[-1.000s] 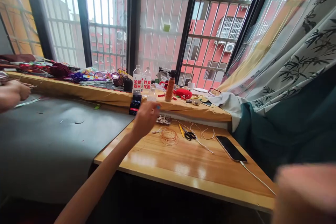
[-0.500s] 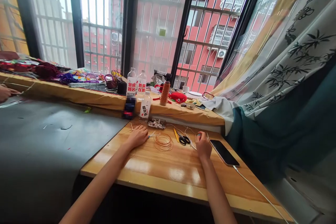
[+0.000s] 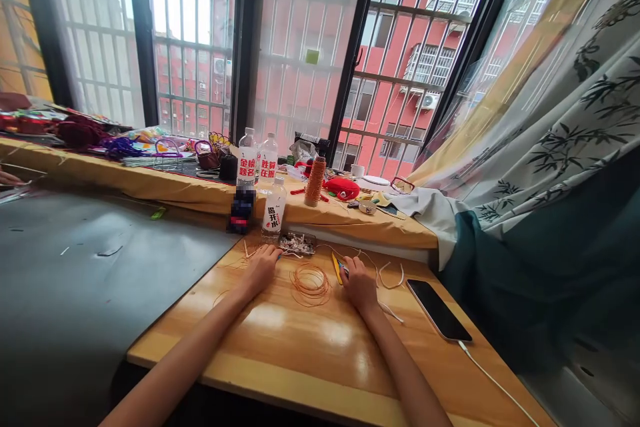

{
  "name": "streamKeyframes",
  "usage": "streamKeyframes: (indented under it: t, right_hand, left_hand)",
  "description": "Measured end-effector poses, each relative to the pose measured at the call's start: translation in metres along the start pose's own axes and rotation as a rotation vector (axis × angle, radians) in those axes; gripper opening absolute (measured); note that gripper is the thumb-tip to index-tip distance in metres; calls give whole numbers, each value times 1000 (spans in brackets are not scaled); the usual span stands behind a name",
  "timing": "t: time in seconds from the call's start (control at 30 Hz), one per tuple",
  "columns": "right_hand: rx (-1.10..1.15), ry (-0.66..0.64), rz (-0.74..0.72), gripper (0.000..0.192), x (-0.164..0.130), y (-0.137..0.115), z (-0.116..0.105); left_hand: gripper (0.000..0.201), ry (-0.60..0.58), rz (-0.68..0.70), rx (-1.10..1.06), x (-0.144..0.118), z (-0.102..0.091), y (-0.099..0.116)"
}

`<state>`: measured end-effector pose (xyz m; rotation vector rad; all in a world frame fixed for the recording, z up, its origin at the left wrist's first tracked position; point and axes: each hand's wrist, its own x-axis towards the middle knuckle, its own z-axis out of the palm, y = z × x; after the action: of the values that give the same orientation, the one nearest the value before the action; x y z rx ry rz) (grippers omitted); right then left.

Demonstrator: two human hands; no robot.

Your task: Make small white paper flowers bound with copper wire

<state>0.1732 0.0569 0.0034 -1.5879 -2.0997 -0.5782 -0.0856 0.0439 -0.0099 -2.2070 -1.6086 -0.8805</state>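
Note:
My left hand [image 3: 262, 269] rests on the wooden table with its fingers closed. A small blue bit shows at its fingertips, too little to name, and a white cord [image 3: 295, 255] lies beside it. Curled over the scissors, my right hand [image 3: 361, 284] hides their black handles; only a sliver of metal shows by the fingers. Touching that spot is a yellow strip-like tool [image 3: 337, 269]. Between my hands lies a coil of copper-coloured wire [image 3: 310, 285]. White cord pieces [image 3: 391, 312] lie to the right of and under my right hand.
Behind my left hand stand a water bottle [image 3: 273, 213] and a clear tray of small white parts [image 3: 299, 244]. A phone [image 3: 439, 310] with a charging cable lies at right. The sill holds a thread cone [image 3: 315, 181] and a red plush item [image 3: 343, 188]. Another person's hand [image 3: 9, 177] is far left.
My right hand has moved left, from beside the phone onto the scissors, leaving white cord on the table. My left hand has shifted slightly left. The view has tilted a little.

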Motion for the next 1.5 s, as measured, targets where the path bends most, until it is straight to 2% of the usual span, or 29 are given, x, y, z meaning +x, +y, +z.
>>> streamKeyframes:
  t: [0.2, 0.37, 0.5, 0.6, 0.83, 0.9, 1.03, 1.1, 1.3, 1.5]
  right_hand:
    - [-12, -58, -30, 29, 16, 5, 14]
    - [14, -58, -57, 20, 18, 8, 24]
    - [-10, -49, -68, 17, 19, 7, 25]
    - [-43, -43, -71, 16, 20, 6, 24]
    - [-110, -39, -80, 18, 18, 5, 21]
    - [-111, -53, -71, 18, 18, 5, 21]
    - [-122, -89, -61, 14, 17, 4, 23]
    - [-145, -93, -75, 14, 17, 4, 24]
    - [-162, -60, -113, 19, 15, 3, 23]
    - [-163, -6, -120, 12, 16, 2, 25]
  left_hand:
    - [19, 74, -75, -95, 8, 10, -7]
    - [16, 69, -61, -80, 11, 12, -7]
    - [17, 25, 21, 23, 19, 15, -2]
    - [17, 8, 48, 24, 27, 18, -1]
    - [13, 49, -45, -144, 29, 20, -9]
    - [14, 18, 8, -117, 27, 18, -5]
    - [17, -64, 202, -40, 22, 12, 8]
    - [18, -75, 246, -20, 20, 9, 13]
    - [18, -58, 223, 26, 20, 3, 18]
    - [17, -96, 208, 36, 22, 5, 18]
